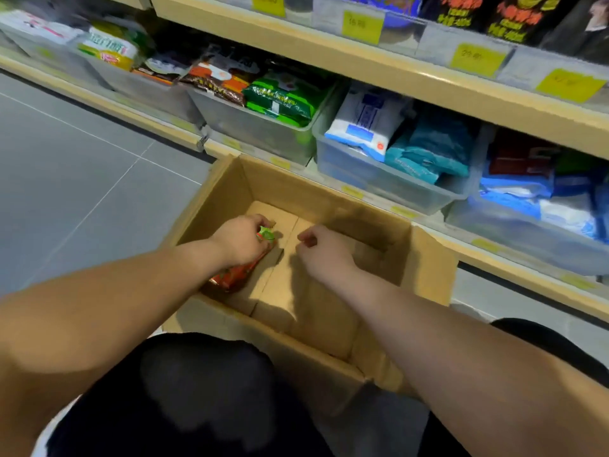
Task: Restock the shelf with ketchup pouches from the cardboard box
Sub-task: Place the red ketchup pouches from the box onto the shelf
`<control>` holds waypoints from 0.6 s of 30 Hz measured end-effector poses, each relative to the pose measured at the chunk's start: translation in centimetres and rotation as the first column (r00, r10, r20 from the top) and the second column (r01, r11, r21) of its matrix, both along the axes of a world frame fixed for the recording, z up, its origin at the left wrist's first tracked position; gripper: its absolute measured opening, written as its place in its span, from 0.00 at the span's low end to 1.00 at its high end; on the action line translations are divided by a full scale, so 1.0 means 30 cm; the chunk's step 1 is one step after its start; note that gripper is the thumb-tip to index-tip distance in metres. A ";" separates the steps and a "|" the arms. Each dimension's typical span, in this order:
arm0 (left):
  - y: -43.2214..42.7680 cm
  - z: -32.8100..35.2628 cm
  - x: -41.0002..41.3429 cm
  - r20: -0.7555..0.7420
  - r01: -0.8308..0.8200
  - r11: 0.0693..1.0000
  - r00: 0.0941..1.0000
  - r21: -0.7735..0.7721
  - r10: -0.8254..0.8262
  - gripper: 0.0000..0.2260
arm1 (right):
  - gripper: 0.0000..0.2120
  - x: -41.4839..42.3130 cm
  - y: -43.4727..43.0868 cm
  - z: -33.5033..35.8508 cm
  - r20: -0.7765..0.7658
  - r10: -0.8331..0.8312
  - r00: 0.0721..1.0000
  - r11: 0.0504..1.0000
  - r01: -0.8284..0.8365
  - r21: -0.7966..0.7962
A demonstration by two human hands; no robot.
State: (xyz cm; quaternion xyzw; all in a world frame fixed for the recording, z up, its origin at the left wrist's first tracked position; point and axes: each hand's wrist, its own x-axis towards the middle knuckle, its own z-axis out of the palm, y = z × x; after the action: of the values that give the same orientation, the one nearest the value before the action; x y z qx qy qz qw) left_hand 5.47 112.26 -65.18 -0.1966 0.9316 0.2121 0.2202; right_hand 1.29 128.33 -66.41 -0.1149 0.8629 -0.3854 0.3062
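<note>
My left hand grasps a ketchup pouch in the cardboard box; my right hand hovers, fingers clenched, empty.

Ketchup pouch lies in cardboard box before the shelf.

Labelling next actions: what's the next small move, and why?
Probably lift the pouch out of the box: the left hand grips it, the right hand seems empty, and no other pouch shows inside.
</note>
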 end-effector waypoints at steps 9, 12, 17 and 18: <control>-0.183 -0.297 0.012 0.253 0.012 0.999 0.968 -0.031 -0.003 0.17 | 0.09 0.152 -0.276 -0.285 0.382 -0.070 0.921 0.996 0.041 0.083; -0.203 -0.355 0.018 0.280 -0.063 0.998 0.958 0.003 0.060 0.16 | 0.04 0.188 -0.327 -0.346 0.530 -0.142 0.836 0.990 0.122 0.072; -0.234 -0.396 0.014 0.297 -0.157 0.986 0.945 0.054 0.134 0.28 | 0.06 0.200 -0.395 -0.407 0.683 -0.286 0.672 0.948 0.301 0.102; -0.240 -0.406 0.014 0.300 -0.162 0.985 0.944 0.066 0.135 0.30 | 0.09 0.203 -0.407 -0.417 0.704 -0.312 0.638 0.935 0.336 0.111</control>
State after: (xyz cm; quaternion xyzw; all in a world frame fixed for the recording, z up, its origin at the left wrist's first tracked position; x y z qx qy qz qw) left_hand 5.90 105.05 -77.37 -0.2857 0.8604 0.2380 0.3485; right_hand 7.39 116.13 -78.91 0.1946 0.6772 -0.4609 0.5395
